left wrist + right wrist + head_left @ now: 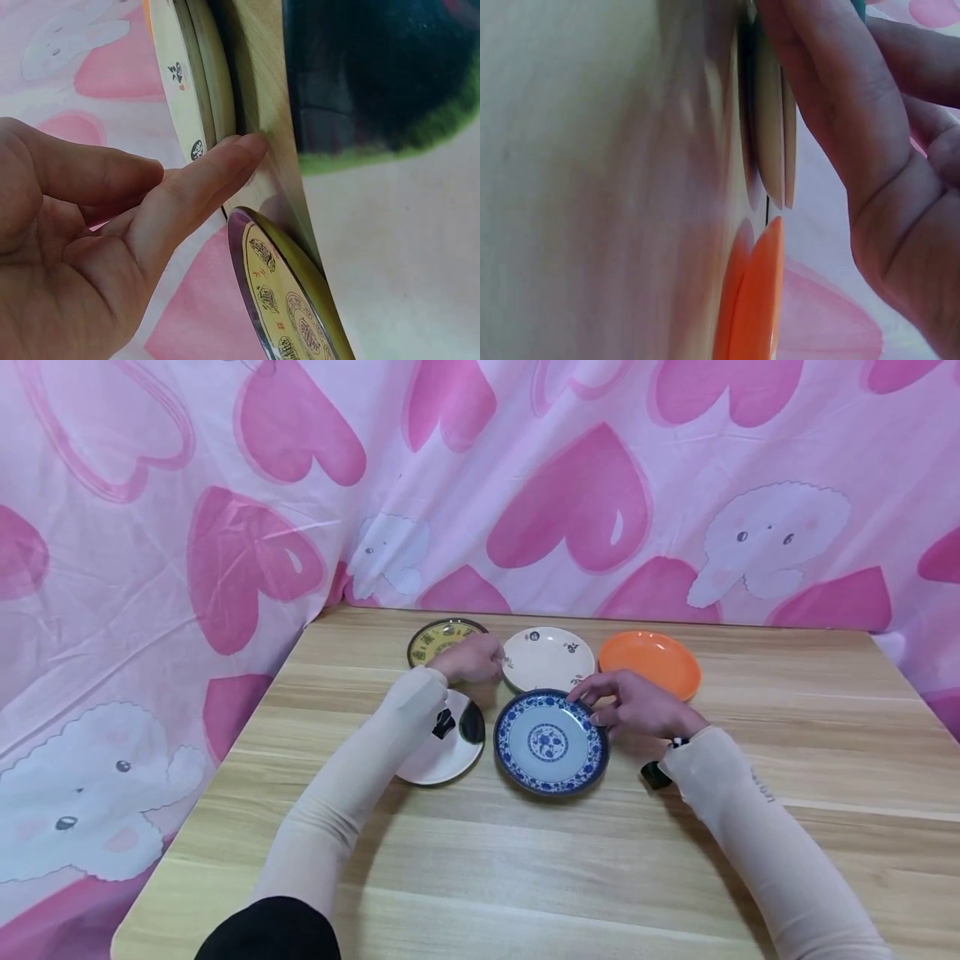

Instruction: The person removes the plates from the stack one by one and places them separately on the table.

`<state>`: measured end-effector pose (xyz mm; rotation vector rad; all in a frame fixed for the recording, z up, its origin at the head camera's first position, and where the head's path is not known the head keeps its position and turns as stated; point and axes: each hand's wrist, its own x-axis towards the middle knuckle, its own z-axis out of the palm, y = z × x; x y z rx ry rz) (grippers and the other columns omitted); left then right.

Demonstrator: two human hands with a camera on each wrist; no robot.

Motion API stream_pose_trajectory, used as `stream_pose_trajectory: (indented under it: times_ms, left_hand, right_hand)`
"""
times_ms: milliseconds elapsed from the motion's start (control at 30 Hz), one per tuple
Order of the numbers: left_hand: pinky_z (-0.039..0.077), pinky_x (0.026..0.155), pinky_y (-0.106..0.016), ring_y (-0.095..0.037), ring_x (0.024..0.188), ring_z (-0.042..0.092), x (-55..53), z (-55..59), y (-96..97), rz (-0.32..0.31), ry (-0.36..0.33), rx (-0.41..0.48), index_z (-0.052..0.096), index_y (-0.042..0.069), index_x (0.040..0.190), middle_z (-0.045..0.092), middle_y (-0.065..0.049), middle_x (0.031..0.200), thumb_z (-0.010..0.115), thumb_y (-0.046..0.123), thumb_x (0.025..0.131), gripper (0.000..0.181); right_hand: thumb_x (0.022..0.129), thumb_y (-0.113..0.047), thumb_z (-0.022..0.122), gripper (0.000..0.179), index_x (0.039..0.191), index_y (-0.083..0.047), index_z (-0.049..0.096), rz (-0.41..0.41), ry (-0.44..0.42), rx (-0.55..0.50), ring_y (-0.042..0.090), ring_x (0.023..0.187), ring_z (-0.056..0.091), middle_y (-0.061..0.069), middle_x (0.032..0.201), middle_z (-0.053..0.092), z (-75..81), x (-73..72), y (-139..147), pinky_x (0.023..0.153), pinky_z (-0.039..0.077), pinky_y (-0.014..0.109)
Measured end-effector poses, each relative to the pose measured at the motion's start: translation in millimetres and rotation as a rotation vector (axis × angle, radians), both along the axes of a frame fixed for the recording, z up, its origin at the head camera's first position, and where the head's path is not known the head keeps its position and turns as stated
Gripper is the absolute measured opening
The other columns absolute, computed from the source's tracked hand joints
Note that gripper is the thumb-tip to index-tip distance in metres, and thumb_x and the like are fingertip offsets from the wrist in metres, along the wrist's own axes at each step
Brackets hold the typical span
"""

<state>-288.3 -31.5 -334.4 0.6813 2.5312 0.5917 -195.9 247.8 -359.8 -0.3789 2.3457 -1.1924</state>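
My left hand [472, 658] hovers between the yellow patterned plate [427, 646] and the cream plate [550, 660]. In the left wrist view one finger [202, 176] stretches out beside the stacked cream plates' rims, and nothing is held. My right hand [637, 702] grips the upper right rim of a blue-and-white plate [550, 747], which lies nearest the front. Most of that plate falls outside the right wrist view, hidden past the fingers [847, 97]. Partly covered by the left forearm is a white plate with a dark, green-edged patch [442, 764].
To the right of the cream plates sits an orange plate [651, 662], seemingly stacked on another. All stand on a wooden table [480, 877]. A pink heart-patterned cloth [570, 502] hangs right behind the table's back edge and along its left side.
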Motion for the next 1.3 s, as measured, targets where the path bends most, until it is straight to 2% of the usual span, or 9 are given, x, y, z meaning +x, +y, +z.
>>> stream_pose_trajectory:
  times_ms: [33,100,267,400,700,867,1033,1233,1300]
  left_hand:
    - [0.046,0.074,-0.028,-0.017,0.075,0.052,0.2,0.3,0.3,0.002,-0.002,-0.001,0.064,0.000,0.081,0.050,0.003,0.066,0.060,0.004,0.091,0.012]
    - [0.046,0.075,-0.028,-0.017,0.076,0.052,0.2,0.2,0.8,0.002,0.004,-0.007,0.064,0.002,0.079,0.049,0.003,0.065,0.060,0.004,0.091,0.013]
    - [0.042,0.069,-0.026,-0.015,0.069,0.045,-0.5,-0.4,1.6,0.010,-0.008,-0.019,0.063,0.001,0.079,0.040,0.004,0.062,0.059,0.005,0.092,0.014]
    - [0.043,0.069,-0.026,-0.015,0.071,0.046,-0.3,0.6,1.6,0.011,-0.010,-0.021,0.068,-0.004,0.090,0.042,0.004,0.063,0.060,0.006,0.092,0.013]
    - [0.044,0.072,-0.027,-0.017,0.076,0.050,0.3,2.4,2.4,0.024,-0.008,-0.029,0.070,-0.003,0.095,0.049,0.001,0.069,0.059,0.006,0.092,0.014]
    - [0.042,0.066,-0.026,-0.016,0.069,0.045,0.4,2.1,3.0,0.028,-0.013,-0.024,0.066,-0.001,0.084,0.041,0.002,0.063,0.059,0.005,0.092,0.012]
    - [0.038,0.060,-0.024,-0.014,0.064,0.042,1.0,1.6,3.3,0.031,-0.004,-0.021,0.055,0.007,0.068,0.037,0.004,0.059,0.059,0.003,0.092,0.024]
    - [0.038,0.061,-0.024,-0.014,0.064,0.042,1.5,2.6,3.6,0.028,-0.001,-0.018,0.051,0.011,0.064,0.036,0.004,0.059,0.059,0.003,0.092,0.030]
    - [0.040,0.064,-0.025,-0.015,0.066,0.043,1.7,3.1,3.4,0.032,-0.013,-0.015,0.056,0.008,0.069,0.039,0.003,0.061,0.059,0.004,0.093,0.025]
  right_hand:
    - [0.091,0.004,0.063,0.042,0.126,-0.018,0.067,0.002,-0.005,0.000,0.031,0.110,0.057,0.012,0.134,0.060,-0.4,0.2,-0.9,0.078,0.063,0.035]
    - [0.091,0.004,0.063,0.042,0.126,-0.019,0.068,0.012,-0.012,0.008,0.030,0.110,0.058,0.012,0.134,0.060,-1.1,0.8,-2.8,0.077,0.063,0.035]
    - [0.090,0.004,0.065,0.044,0.126,-0.022,0.068,0.039,-0.009,0.055,0.027,0.109,0.060,0.012,0.127,0.066,-2.6,1.9,-8.6,0.075,0.064,0.035]
    - [0.090,0.005,0.065,0.044,0.125,-0.023,0.068,0.041,-0.017,0.064,0.027,0.109,0.061,0.012,0.125,0.066,-4.6,2.4,-12.2,0.075,0.064,0.036]
    - [0.093,0.001,0.065,0.041,0.125,-0.024,0.069,0.041,-0.016,0.069,0.028,0.111,0.059,0.011,0.129,0.065,-6.1,2.3,-16.8,0.075,0.064,0.035]
    - [0.093,-0.003,0.068,0.043,0.128,-0.027,0.069,0.020,-0.024,0.092,0.024,0.100,0.064,0.010,0.130,0.066,-6.2,2.5,-19.9,0.072,0.064,0.035]
    - [0.090,-0.005,0.071,0.043,0.126,-0.029,0.071,0.008,0.002,0.131,0.019,0.084,0.066,0.008,0.127,0.070,-6.2,1.3,-23.4,0.066,0.063,0.034]
    - [0.089,-0.004,0.073,0.041,0.123,-0.026,0.073,0.004,0.049,0.161,0.017,0.077,0.066,0.008,0.117,0.073,-7.7,-1.6,-24.9,0.064,0.062,0.033]
    - [0.089,-0.004,0.073,0.040,0.123,-0.025,0.073,-0.003,0.049,0.170,0.018,0.077,0.066,0.008,0.112,0.073,-7.7,-2.5,-25.3,0.064,0.062,0.032]
